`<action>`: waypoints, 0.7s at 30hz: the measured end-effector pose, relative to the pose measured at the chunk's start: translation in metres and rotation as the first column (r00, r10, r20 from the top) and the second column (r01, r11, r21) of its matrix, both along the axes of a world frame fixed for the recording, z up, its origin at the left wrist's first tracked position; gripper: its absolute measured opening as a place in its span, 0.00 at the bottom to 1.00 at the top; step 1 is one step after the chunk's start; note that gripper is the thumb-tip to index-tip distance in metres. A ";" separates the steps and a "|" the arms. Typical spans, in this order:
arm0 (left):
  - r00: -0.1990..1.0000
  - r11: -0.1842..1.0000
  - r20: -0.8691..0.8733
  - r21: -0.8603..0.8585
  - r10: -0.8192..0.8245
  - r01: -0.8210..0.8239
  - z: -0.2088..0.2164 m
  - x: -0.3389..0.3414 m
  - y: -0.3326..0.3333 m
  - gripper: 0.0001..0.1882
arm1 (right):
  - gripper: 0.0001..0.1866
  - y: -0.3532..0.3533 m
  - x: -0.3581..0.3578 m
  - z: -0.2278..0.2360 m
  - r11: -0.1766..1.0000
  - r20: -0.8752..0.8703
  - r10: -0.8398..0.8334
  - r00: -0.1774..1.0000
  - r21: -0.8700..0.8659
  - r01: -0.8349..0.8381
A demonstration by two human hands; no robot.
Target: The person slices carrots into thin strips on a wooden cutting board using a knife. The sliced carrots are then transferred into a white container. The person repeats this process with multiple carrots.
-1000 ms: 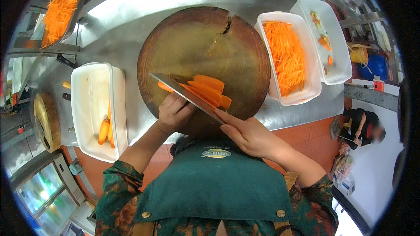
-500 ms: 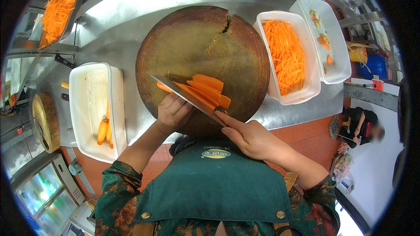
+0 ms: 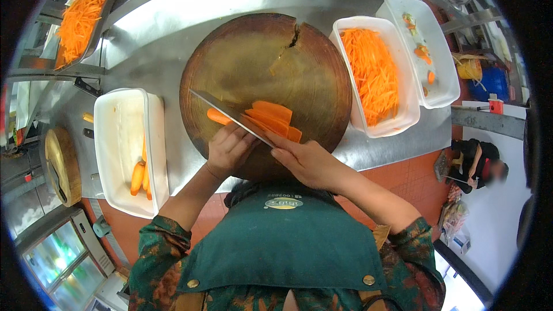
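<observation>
My right hand (image 3: 306, 162) grips the handle of a broad-bladed kitchen knife (image 3: 222, 109), its blade slanting toward the far left over a round wooden chopping block (image 3: 247, 57). Against the near side of the blade, my left hand (image 3: 226, 148) has its fingers bent over a carrot (image 3: 218, 117). The carrot's rounded end sticks out past the fingertips, while the rest of it is hidden under the hand and blade. Several flat carrot slices (image 3: 272, 116) lie overlapped in a fan on the blade's other side.
Right of the block stand a white tub of carrot shreds (image 3: 370, 78) and another white tub (image 3: 440, 78) with scraps. A white tub (image 3: 118, 155) with whole carrots (image 3: 138, 177) is on the left. More shreds fill a tray (image 3: 83, 20) at upper left. Another person (image 3: 473, 164) sits far right.
My right hand and the knife have shifted slightly left, and the blade has swung a little steeper. The left hand stays by the carrot. The whole view has shifted slightly.
</observation>
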State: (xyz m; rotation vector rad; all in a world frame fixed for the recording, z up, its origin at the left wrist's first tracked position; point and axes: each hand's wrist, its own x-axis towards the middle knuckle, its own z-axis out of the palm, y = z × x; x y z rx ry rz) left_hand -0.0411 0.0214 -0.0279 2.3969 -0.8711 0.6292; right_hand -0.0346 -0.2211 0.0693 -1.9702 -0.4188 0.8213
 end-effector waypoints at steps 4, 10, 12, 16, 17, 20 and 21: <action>1.000 0.999 0.022 -0.036 -0.002 0.003 0.007 0.002 -0.005 0.16 | 0.28 -0.030 -0.011 0.018 0.999 -0.137 -0.007 0.991 -0.033 0.003; 1.000 0.997 -0.001 -0.069 -0.023 0.023 0.006 0.003 -0.005 0.17 | 0.28 -0.020 0.001 0.016 0.997 -0.208 -0.008 0.978 -0.081 -0.008; 1.000 0.997 -0.018 -0.076 -0.017 0.015 0.006 0.003 -0.006 0.17 | 0.26 -0.008 -0.005 -0.012 0.998 -0.078 -0.048 0.996 -0.036 0.045; 1.000 0.997 0.003 -0.076 -0.007 0.007 0.007 0.007 -0.008 0.17 | 0.24 -0.011 0.005 -0.027 0.996 0.016 -0.061 0.998 0.063 0.060; 1.000 0.998 0.011 -0.061 -0.009 0.010 0.008 0.008 -0.007 0.17 | 0.25 -0.015 0.008 -0.024 0.998 -0.060 -0.057 0.997 0.026 0.059; 0.999 0.999 0.025 -0.042 -0.021 0.022 0.009 0.011 -0.004 0.18 | 0.27 -0.016 0.017 -0.003 0.998 -0.179 -0.039 0.983 -0.047 0.031; 0.999 0.999 0.024 -0.044 -0.025 0.026 0.009 0.011 -0.004 0.18 | 0.27 -0.017 0.011 -0.001 0.998 -0.151 -0.030 0.988 -0.059 0.021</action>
